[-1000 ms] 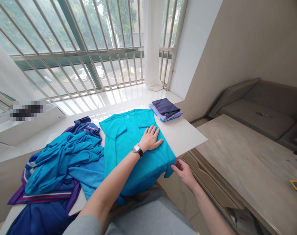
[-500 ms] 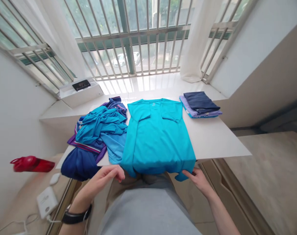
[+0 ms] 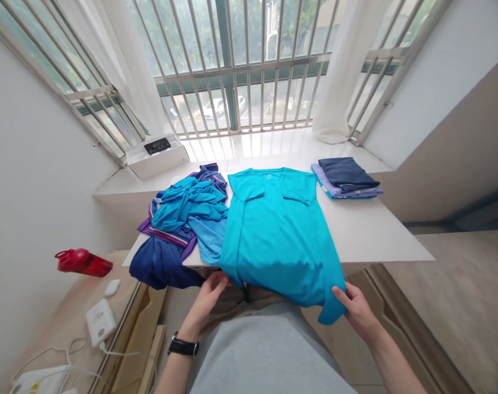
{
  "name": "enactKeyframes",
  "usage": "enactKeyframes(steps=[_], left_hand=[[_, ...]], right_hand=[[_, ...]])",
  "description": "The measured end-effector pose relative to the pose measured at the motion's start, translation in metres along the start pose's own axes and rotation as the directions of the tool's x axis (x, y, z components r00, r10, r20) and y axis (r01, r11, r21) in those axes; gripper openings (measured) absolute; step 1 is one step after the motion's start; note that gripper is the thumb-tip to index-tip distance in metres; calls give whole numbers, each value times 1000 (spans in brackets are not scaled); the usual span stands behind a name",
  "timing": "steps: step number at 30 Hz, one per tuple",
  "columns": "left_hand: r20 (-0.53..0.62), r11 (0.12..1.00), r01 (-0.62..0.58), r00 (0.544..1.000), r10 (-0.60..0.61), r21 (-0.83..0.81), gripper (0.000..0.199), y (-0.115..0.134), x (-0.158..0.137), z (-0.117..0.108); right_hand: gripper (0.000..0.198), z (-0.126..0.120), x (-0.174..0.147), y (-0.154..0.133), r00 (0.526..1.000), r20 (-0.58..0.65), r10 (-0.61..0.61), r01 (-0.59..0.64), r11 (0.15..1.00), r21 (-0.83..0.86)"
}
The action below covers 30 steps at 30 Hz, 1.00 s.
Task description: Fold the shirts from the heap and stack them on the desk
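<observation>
A turquoise T-shirt (image 3: 282, 235) lies spread on the white table (image 3: 388, 235), its sleeves folded inward and its lower end hanging over the front edge. My right hand (image 3: 355, 309) grips the shirt's lower right corner between thumb and fingers. At the lower left corner, my left hand (image 3: 212, 293) has its fingers closed on the shirt's edge; the fingertips are partly hidden. Left of the shirt is a heap of crumpled clothes, with a teal garment (image 3: 187, 202) on top and a dark blue one (image 3: 158, 265) drooping over the edge.
Folded clothes (image 3: 347, 175) are stacked at the back right. Behind the heap, a white box (image 3: 158, 158) stands on the sill below the barred window. A red bottle (image 3: 85, 262), a white power bank (image 3: 101, 323) and cables are on the lower surface at left.
My left hand has moved right to the shirt's lower left corner and closed there. My right hand has drawn the right corner outward and toward me. The camera view has shifted left.
</observation>
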<state>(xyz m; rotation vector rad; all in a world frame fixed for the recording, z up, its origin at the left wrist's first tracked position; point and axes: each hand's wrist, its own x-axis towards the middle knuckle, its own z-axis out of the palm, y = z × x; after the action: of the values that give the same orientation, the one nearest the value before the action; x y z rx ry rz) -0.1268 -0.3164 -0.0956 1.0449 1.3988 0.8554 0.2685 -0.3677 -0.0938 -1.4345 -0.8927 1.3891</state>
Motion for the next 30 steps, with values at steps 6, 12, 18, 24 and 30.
enactKeyframes(steps=[6,12,18,24,30], left_hand=[[64,992,-101,993,96,81,63,-4,-3,9],[113,981,-163,982,151,106,52,-3,-12,19],[221,986,-134,969,108,104,47,12,-37,6],[179,997,-64,981,70,-40,52,16,-64,-2],[258,972,-215,948,186,90,33,45,-88,-18]], right_hand=[[50,2,-17,9,967,232,107,-81,990,-120],[54,1,-34,18,959,255,126,-68,972,-225],[56,-5,-49,31,983,137,125,-101,980,-172],[58,5,-72,32,995,-84,44,-45,999,-13],[40,6,-87,-1,973,-222,-59,64,998,14]])
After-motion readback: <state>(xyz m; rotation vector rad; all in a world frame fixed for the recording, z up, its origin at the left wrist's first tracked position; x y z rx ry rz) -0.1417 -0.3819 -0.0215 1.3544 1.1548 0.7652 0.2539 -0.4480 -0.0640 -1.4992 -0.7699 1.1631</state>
